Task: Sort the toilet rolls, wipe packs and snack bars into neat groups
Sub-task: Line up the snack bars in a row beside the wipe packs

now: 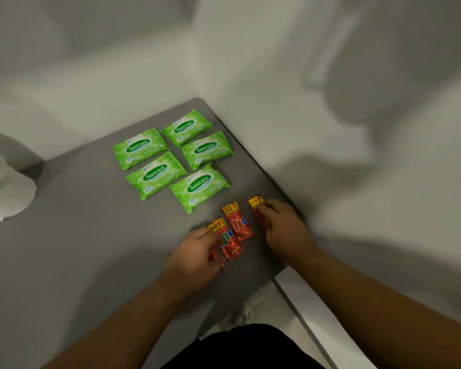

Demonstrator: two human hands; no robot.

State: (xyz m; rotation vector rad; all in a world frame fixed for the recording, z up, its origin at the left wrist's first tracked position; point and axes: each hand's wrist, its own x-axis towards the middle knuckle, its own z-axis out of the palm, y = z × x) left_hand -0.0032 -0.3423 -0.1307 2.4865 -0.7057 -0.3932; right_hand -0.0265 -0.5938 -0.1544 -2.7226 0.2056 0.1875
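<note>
Slippage is the main worry in the head view: the right hand (284, 225) has its fingers curled round the end bar (256, 202), which sits close to the right edge of the table (91, 235), beside the wall (330, 182). A loose push outward could send it off that edge. The left hand (194, 253) grips a near bar (214, 258), mostly hidden under its fingers. Two more bars (237, 222) lie between the hands, touching and a little askew. Their glossy wrappers look slick, so squaring one may drag its neighbour out of line. The wipe packs (155, 173) lie grouped just beyond the bars, and a bar slid forward could nudge the nearest pack crooked. The rolls (8, 193) sit blurred at the far left, well apart from the rest and unlikely to be disturbed.
</note>
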